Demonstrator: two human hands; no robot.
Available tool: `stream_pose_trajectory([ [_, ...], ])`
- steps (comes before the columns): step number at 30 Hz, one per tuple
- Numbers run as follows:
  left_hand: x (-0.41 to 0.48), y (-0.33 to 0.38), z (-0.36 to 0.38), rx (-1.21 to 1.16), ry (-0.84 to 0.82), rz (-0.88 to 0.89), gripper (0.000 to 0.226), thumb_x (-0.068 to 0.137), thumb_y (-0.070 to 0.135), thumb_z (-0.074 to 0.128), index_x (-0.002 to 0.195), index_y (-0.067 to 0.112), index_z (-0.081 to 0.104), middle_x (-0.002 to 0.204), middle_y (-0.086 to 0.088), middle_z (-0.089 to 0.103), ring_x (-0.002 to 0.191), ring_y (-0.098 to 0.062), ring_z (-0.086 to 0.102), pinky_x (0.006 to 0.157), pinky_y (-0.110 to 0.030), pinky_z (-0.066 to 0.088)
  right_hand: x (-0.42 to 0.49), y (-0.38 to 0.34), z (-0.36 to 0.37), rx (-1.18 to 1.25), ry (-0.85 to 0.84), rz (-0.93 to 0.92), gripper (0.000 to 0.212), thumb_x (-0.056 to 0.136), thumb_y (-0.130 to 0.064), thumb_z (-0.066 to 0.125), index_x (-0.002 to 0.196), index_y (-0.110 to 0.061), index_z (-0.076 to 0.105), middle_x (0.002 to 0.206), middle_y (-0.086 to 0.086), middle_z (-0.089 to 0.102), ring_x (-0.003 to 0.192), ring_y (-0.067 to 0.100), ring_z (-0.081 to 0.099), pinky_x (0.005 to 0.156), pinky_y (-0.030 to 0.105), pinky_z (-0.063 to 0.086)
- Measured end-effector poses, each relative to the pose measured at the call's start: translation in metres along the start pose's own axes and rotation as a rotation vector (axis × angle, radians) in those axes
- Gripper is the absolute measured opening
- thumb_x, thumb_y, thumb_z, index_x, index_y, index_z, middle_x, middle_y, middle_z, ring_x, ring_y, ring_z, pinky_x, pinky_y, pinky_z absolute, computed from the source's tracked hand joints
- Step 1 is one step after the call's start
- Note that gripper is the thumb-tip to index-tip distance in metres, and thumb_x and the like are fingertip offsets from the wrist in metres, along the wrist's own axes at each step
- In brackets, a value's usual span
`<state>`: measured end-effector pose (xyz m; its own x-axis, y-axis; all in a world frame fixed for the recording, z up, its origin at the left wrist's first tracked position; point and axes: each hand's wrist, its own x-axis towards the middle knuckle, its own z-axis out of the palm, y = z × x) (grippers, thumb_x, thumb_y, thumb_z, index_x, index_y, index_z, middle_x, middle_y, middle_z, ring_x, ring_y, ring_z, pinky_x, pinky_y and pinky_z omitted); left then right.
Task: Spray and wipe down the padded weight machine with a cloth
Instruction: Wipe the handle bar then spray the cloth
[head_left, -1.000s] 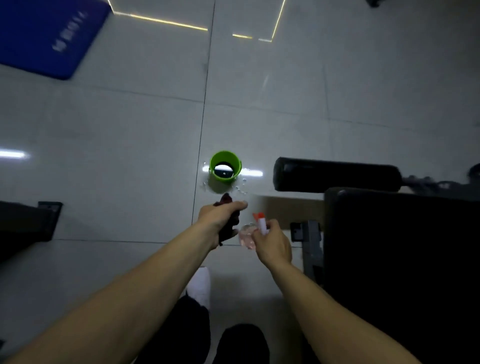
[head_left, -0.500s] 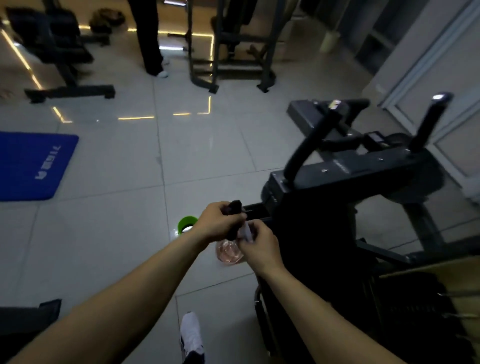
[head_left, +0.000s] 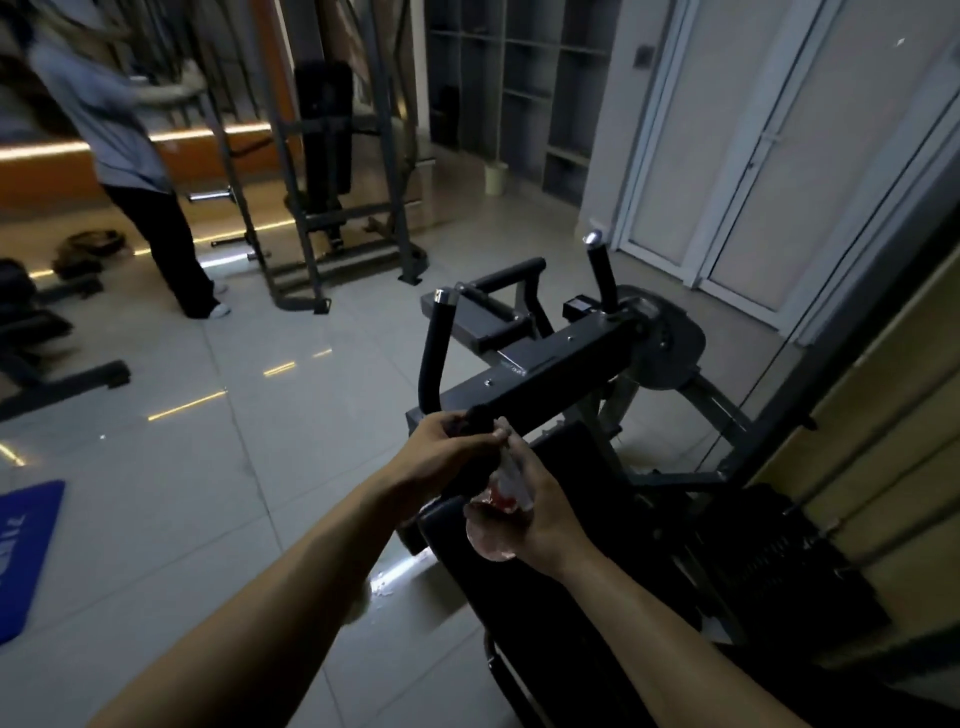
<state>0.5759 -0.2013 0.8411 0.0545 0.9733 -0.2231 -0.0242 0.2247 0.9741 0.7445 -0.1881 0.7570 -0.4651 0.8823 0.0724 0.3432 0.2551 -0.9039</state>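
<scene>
The black padded weight machine stands in front of me, its dark pad just beyond my hands and two upright handles rising from its frame. My left hand grips a dark cloth bunched in its fingers. My right hand holds a small clear spray bottle with a pinkish tint, its nozzle end pointing up towards the left hand. Both hands meet over the near left edge of the pad.
A person in a grey top stands at the back left beside a tall rack. A blue mat lies at the left edge. A weight stack sits to my right, glass doors behind the machine. Wet drops glint on the tiles.
My view has swung up from the floor and the green cup to the machine and room. Both hands stay together, holding the cloth and the bottle, now over the pad.
</scene>
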Motion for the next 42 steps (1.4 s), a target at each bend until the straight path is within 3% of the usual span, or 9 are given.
stream_pose_trajectory([
  [4, 0.005, 0.013, -0.027, -0.111, 0.197, 0.027, 0.033, 0.089, 0.025, 0.076, 0.112, 0.002, 0.072, 0.104, -0.018, 0.076, 0.085, -0.023, 0.075, 0.062, -0.026, 0.058, 0.003, -0.011, 0.023, -0.122, 0.141, -0.025, 0.06, 0.096, -0.028, 0.068, 0.15, -0.037, 0.041, 0.137, -0.011, 0.058, 0.119, 0.002, 0.058, 0.099, 0.032, 0.053],
  [8, 0.015, 0.011, -0.081, -0.165, 0.489, 0.016, 0.024, 0.092, 0.018, 0.074, 0.106, -0.002, 0.071, 0.08, -0.012, 0.069, 0.055, -0.016, 0.065, 0.048, -0.023, 0.05, 0.006, -0.008, 0.055, -0.14, 0.242, 0.09, 0.047, 0.087, -0.015, 0.057, 0.13, -0.033, 0.056, 0.111, -0.014, 0.063, 0.094, 0.006, 0.064, 0.08, 0.027, 0.056],
  [11, 0.019, -0.001, -0.112, -0.172, 0.51, -0.014, 0.025, 0.092, 0.018, 0.074, 0.105, -0.003, 0.071, 0.079, -0.013, 0.065, 0.053, -0.018, 0.062, 0.052, -0.027, 0.049, 0.011, -0.007, 0.072, -0.063, 0.352, 0.187, 0.036, 0.09, -0.015, 0.058, 0.118, -0.037, 0.059, 0.103, -0.009, 0.065, 0.086, 0.01, 0.066, 0.071, 0.025, 0.056],
  [14, 0.029, -0.01, -0.135, -0.162, 0.475, -0.037, 0.022, 0.092, 0.019, 0.075, 0.104, 0.001, 0.071, 0.078, -0.012, 0.067, 0.055, -0.019, 0.064, 0.06, -0.034, 0.05, 0.027, -0.019, 0.091, -0.035, 0.413, 0.204, 0.005, 0.098, -0.035, 0.057, 0.103, -0.037, 0.06, 0.084, -0.004, 0.066, 0.071, 0.017, 0.067, 0.063, 0.042, 0.059],
  [22, 0.056, 0.001, -0.149, -0.138, 0.258, -0.031, 0.021, 0.091, 0.02, 0.076, 0.102, 0.003, 0.071, 0.082, -0.014, 0.068, 0.064, -0.023, 0.066, 0.048, -0.025, 0.05, 0.048, -0.055, 0.112, -0.079, 0.558, 0.256, 0.043, 0.09, -0.068, 0.048, 0.083, -0.027, 0.059, 0.071, 0.003, 0.064, 0.061, 0.019, 0.066, 0.061, 0.048, 0.057],
  [32, 0.079, 0.027, -0.149, -0.143, 0.185, 0.011, 0.024, 0.092, 0.025, 0.076, 0.102, 0.004, 0.072, 0.088, -0.016, 0.073, 0.068, -0.019, 0.07, 0.057, -0.027, 0.055, 0.095, -0.117, 0.072, -0.048, 0.639, 0.221, 0.025, 0.103, -0.042, 0.058, 0.085, -0.026, 0.064, 0.074, 0.0, 0.07, 0.056, 0.012, 0.068, 0.052, 0.021, 0.051],
  [34, 0.083, 0.034, -0.146, -0.147, 0.164, 0.014, 0.021, 0.092, 0.025, 0.075, 0.099, 0.005, 0.073, 0.08, -0.011, 0.073, 0.061, -0.015, 0.069, 0.052, -0.025, 0.051, 0.104, -0.122, 0.06, 0.007, 0.607, 0.229, 0.024, 0.103, -0.043, 0.058, 0.094, -0.022, 0.067, 0.081, 0.0, 0.073, 0.058, 0.013, 0.07, 0.054, 0.022, 0.052],
  [37, 0.091, 0.043, -0.143, -0.154, 0.133, 0.001, 0.02, 0.093, 0.026, 0.073, 0.09, 0.007, 0.069, 0.072, -0.006, 0.067, 0.054, -0.013, 0.061, 0.049, -0.025, 0.043, 0.116, -0.117, 0.037, 0.137, 0.603, 0.214, 0.01, 0.101, -0.045, 0.058, 0.107, -0.037, 0.061, 0.097, 0.002, 0.073, 0.065, 0.021, 0.07, 0.06, 0.031, 0.058],
  [42, 0.115, 0.055, -0.134, -0.209, 0.235, 0.012, 0.022, 0.095, 0.031, 0.07, 0.091, 0.009, 0.066, 0.069, -0.004, 0.062, 0.051, -0.012, 0.057, 0.05, -0.028, 0.037, 0.138, -0.098, -0.013, 0.266, 0.785, 0.123, 0.035, 0.081, -0.022, 0.055, 0.114, -0.013, 0.047, 0.099, 0.008, 0.072, 0.067, 0.029, 0.066, 0.055, 0.037, 0.057],
])
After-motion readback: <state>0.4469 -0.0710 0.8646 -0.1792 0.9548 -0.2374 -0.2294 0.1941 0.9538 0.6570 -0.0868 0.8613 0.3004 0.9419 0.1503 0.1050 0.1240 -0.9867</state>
